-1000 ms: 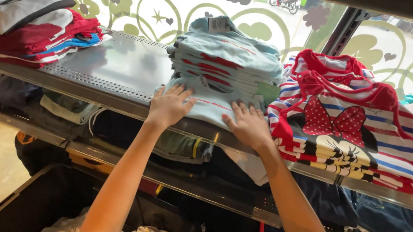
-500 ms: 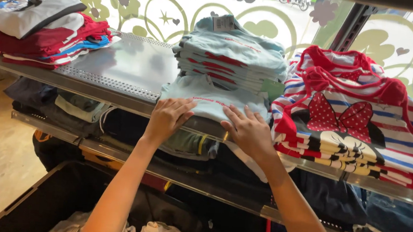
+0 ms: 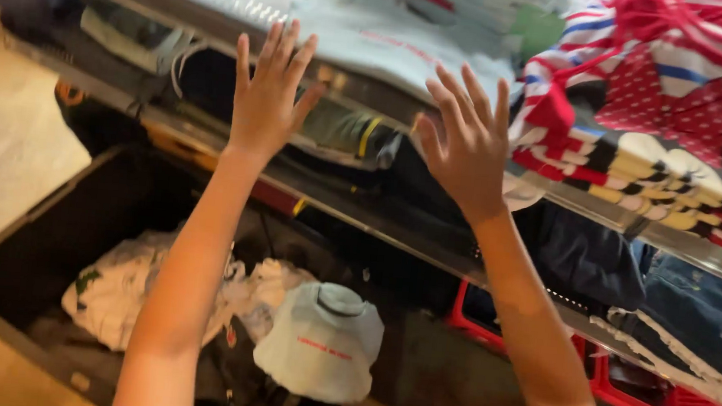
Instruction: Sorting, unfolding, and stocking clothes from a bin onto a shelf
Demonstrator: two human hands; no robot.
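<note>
Both hands are raised with fingers spread wide, holding nothing: the left hand (image 3: 267,99) and the right hand (image 3: 464,144) hover just in front of the folded pale-blue shirt (image 3: 392,45) lying at the edge of the metal shelf (image 3: 222,4). Below, a black plastic bin (image 3: 45,236) holds crumpled white garments (image 3: 318,347).

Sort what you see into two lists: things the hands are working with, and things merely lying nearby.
In hand:
left hand, open, lifted off the shelf
right hand, open, likewise
pale blue folded garment nearest both hands, on the metal shelf

Lying about:
red striped stack
black bin with white clothes
red crate
</note>
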